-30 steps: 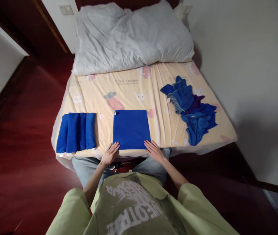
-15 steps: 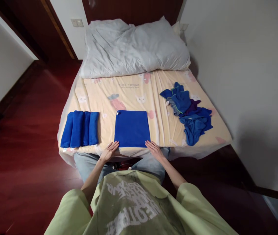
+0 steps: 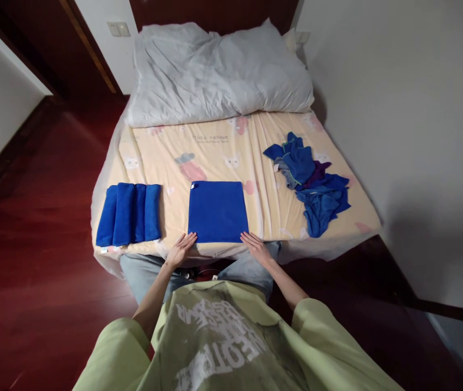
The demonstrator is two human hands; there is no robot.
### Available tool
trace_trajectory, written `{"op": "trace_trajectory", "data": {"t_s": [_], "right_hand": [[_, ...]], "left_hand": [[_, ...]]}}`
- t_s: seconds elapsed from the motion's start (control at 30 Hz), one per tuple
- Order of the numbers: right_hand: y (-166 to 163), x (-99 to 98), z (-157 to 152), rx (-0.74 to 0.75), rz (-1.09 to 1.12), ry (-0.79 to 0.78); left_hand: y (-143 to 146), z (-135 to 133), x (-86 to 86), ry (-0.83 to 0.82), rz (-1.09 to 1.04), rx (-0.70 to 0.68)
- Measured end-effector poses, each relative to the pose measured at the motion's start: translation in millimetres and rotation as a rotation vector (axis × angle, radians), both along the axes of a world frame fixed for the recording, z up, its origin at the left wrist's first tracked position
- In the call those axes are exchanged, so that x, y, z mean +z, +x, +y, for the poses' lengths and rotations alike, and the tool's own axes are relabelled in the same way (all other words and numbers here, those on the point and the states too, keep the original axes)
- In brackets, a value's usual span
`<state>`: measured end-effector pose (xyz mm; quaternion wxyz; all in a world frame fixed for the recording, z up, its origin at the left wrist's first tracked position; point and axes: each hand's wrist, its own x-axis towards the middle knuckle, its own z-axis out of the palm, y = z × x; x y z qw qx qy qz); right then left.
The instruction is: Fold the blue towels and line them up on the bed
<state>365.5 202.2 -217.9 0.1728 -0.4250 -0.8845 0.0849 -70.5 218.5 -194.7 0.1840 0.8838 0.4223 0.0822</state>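
A blue towel [image 3: 218,212] lies flat in a near square at the front of the bed, a small white tag at its far left corner. My left hand [image 3: 181,248] rests its outstretched fingers on the near left corner. At the near right corner, the fingers of my right hand [image 3: 256,247] lie flat in the same way. Both hands are open, with no cloth gripped. Several folded blue towels [image 3: 127,214] lie side by side to the left. On the right is a crumpled heap of cloths [image 3: 300,163], mostly blue, with grey and purple among them.
The bed [image 3: 211,155] has a pale yellow printed sheet, and its front edge is right at my knees. A large grey-white quilt or pillow [image 3: 219,76] lies across the head end. A wall [image 3: 398,108] runs along the right, and dark red floor [image 3: 31,244] lies left.
The whole view has shifted slightly. Both hands stay at the towel's near corners, and the towel, folded stack and heap look unchanged.
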Motion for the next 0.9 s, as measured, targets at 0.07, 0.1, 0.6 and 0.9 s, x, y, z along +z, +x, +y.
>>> {"op": "trace_trajectory", "data": {"t_s": [0.07, 0.1, 0.6, 0.9], "right_hand": [[0, -1.5, 0, 0.000, 0.033, -0.008], [1, -2.4, 0, -0.002, 0.050, -0.015], [-12, -2.6, 4, -0.164, 0.272, -0.052], [-17, -3.0, 6, -0.211, 0.308, -0.076]], "left_hand": [[0, 1, -6.7, 0.023, -0.042, 0.005], [0, 2, -10.3, 0.032, -0.064, 0.011], [8, 15, -16.9, 0.071, -0.196, 0.146], [15, 32, -18.3, 0.039, -0.309, 0.246]]}}
